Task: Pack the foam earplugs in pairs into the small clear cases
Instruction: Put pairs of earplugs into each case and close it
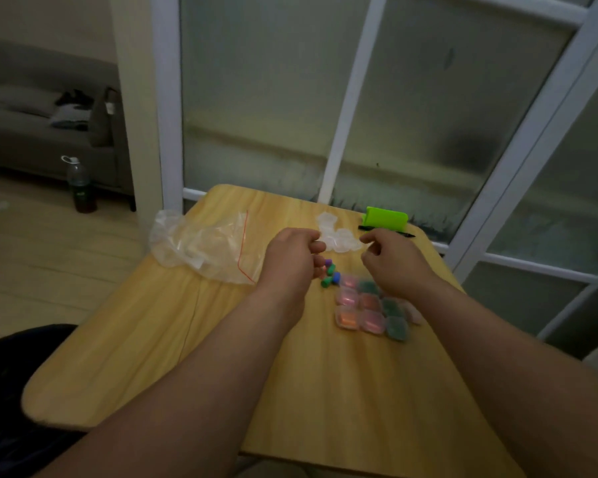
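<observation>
Loose foam earplugs (331, 270), purple, green and blue, lie in a small heap at the table's middle. Right of them, several closed clear cases (370, 307) holding pink, orange and green plugs sit in a grid. A cluster of empty clear cases (339, 236) lies farther back. My left hand (290, 260) has curled fingers, and its thumb and forefinger pinch the cluster's left edge. A pinkish plug (324, 269) shows under its lower fingers. My right hand (390, 262) is curled too, pinching the cluster's right edge. The cases blur together between the hands.
A crumpled clear zip bag (204, 246) lies at the back left of the wooden table (221, 339). A green stand (387, 218) and a black pen (404, 234) sit at the back right. A glass partition stands behind. On the floor to the left is a bottle (80, 188).
</observation>
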### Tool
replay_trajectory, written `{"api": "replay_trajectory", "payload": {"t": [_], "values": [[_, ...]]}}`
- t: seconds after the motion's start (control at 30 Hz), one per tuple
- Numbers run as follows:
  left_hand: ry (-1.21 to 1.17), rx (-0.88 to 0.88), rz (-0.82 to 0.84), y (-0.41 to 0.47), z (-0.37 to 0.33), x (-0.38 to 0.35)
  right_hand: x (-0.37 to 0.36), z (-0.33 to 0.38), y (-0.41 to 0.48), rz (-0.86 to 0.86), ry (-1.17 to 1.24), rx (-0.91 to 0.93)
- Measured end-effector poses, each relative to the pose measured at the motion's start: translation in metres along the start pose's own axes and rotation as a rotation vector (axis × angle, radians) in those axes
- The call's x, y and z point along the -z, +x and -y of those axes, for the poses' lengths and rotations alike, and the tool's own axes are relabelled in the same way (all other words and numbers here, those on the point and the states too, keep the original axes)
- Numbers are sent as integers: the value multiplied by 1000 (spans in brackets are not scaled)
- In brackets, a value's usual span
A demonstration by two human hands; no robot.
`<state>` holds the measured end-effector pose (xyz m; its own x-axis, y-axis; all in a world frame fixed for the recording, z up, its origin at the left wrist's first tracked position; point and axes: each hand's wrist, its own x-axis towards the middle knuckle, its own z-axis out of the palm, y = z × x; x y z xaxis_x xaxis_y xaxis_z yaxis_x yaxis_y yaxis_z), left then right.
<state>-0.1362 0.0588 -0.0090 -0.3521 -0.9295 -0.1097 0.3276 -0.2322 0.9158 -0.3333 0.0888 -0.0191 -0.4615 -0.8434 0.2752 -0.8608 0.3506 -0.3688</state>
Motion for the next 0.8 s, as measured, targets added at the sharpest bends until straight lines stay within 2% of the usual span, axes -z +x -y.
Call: {"api": "replay_trajectory", "payload": {"t": [0.3, 0.4, 0.63, 0.8], "values": [[-50, 30, -20, 10, 0, 0, -31, 13, 67, 189, -393, 121], [-42, 42, -10, 9, 3, -3, -34, 12, 70, 164, -456, 129], [-9, 51, -6, 7, 6, 0, -28, 13, 58, 192, -399, 61], [42, 37, 30, -1, 5, 4, -13, 13, 43, 166, -235, 30]]}}
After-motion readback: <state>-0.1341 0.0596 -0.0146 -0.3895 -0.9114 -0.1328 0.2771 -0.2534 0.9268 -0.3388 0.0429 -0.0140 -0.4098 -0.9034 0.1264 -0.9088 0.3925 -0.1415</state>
